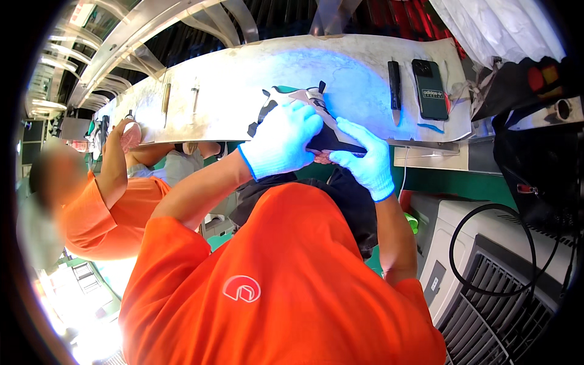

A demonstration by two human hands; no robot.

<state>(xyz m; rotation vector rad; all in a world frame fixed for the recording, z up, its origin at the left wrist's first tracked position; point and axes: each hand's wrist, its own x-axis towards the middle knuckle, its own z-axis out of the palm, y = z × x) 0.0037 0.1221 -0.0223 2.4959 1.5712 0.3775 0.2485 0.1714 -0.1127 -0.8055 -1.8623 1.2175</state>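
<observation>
A sneaker (334, 137) with a dark and pale upper, a teal lining and a pinkish sole lies on its side at the bench's near edge. My left hand (283, 139), in a white knit glove lit blue, is closed over its upper toward the heel, fingers curled. With thumb and fingers, my right hand (367, 159), gloved alike, grips the end of the shoe on the right. Much of the shoe is covered by my left hand.
A black-handled knife (395, 91) and a dark phone (429, 89) lie to the right on the pale bench (243, 73). Two thin tools lie to the left. Beside me on the left, a co-worker in orange (121, 213) handles another shoe (130, 137). A vented machine (486, 267) stands at right.
</observation>
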